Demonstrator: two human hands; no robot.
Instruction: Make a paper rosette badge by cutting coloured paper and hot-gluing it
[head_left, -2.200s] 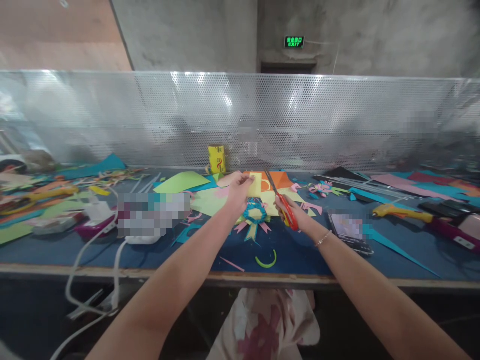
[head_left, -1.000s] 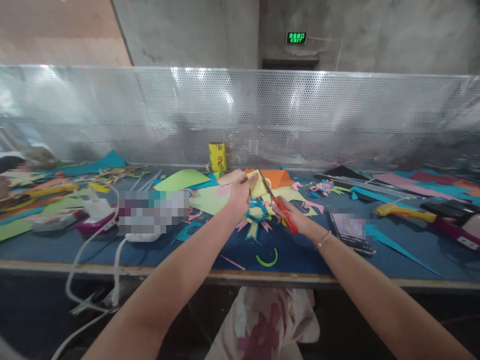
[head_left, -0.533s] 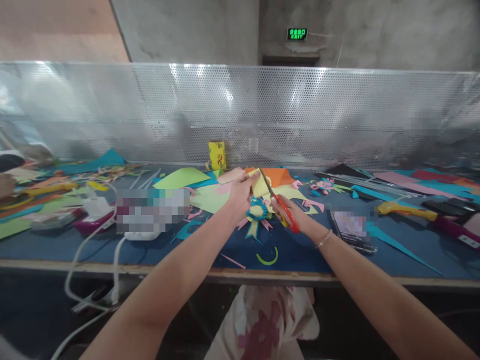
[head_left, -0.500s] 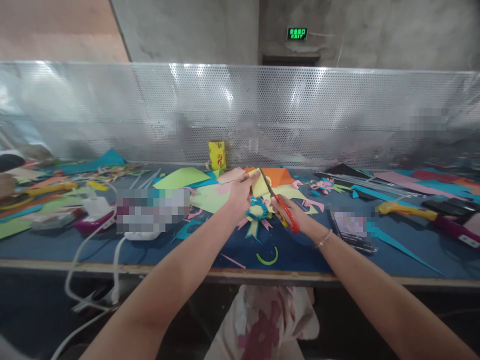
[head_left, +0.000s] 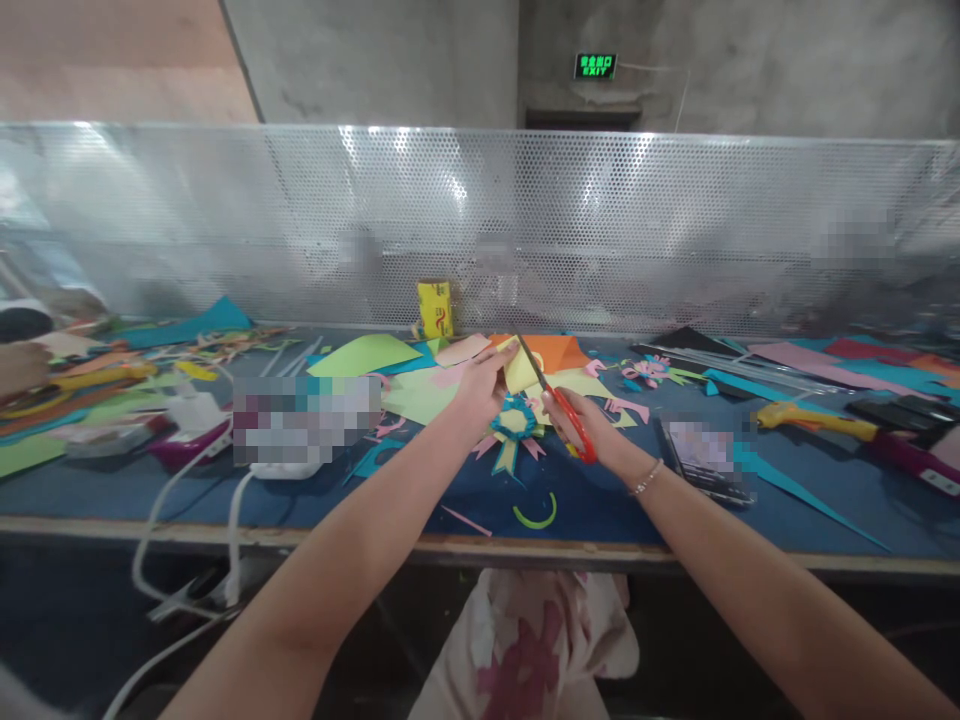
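Observation:
Pinched in my left hand [head_left: 484, 385] is a piece of pale yellow paper [head_left: 522, 371]. My right hand [head_left: 589, 430] is closed round the red handles of a pair of scissors [head_left: 583, 440]. The dark blades point up and away, along the right edge of the yellow paper. Below both hands, a rosette [head_left: 514, 422] with a teal ruffled ring and pale ribbon tails lies on the table. Nearer the front edge are a green curved paper strip [head_left: 536, 514] and a thin pink paper strip [head_left: 466, 521].
A yellow can-like container [head_left: 434, 308] stands by the perforated metal screen [head_left: 480, 220]. Left are a power strip [head_left: 289, 468] with white cables and another person's hand [head_left: 22, 368]. Right lie a phone [head_left: 701, 460], a yellow-handled tool [head_left: 817, 424] and coloured paper [head_left: 802, 497].
The scissors and my right hand have shifted very slightly, with the blades still at the yellow paper. At the far left, the other person's hand has moved further into view.

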